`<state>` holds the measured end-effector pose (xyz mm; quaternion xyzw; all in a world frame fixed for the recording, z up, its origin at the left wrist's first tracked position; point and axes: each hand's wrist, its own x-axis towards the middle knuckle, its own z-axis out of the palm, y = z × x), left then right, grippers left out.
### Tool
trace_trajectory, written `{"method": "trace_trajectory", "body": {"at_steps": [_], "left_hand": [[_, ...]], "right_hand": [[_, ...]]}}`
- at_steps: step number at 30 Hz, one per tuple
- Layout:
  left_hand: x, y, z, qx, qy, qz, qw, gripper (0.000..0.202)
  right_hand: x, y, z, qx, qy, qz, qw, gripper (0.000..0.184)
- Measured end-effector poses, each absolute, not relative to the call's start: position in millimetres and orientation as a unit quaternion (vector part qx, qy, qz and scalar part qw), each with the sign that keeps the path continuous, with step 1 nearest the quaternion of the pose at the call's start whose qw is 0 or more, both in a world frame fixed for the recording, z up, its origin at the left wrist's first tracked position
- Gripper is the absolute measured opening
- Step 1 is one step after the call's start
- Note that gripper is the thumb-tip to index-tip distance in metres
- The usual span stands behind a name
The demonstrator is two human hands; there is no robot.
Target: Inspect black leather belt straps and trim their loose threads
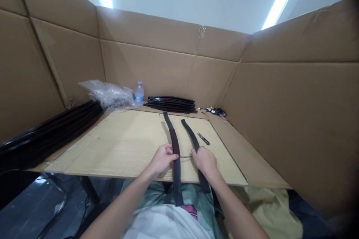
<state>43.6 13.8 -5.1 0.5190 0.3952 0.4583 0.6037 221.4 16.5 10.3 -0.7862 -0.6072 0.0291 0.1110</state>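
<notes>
Two long curved black strips lie side by side on a light wooden board (120,145), their near ends hanging over its front edge. My left hand (162,158) is closed in a pinch on the left strip (176,149) at its middle. My right hand (205,160) rests curled on the right strip (193,138). A thin dark thread or wire (185,156) runs between the two strips at hand level.
Small black snips (203,139) lie right of the strips. A stack of black strips (171,104), a water bottle (139,93) and a clear plastic bag (108,93) sit at the back. Long black strips (50,130) lie at left. Cardboard walls (294,119) enclose the bench.
</notes>
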Motion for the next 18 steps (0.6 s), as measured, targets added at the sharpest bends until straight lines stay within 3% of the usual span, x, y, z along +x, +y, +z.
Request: {"method": "trace_trajectory", "body": {"at_steps": [13,18], "left_hand": [[42,12,-9,0.515,0.38,0.48,0.6,0.032],[41,12,-13,0.535,0.379,0.486,0.578,0.032]], "right_hand": [[233,24,7,-0.793,-0.59,-0.061,0.139,0.041],[256,56,13,-0.778,-0.612,-0.035,0.136,0.025]]}}
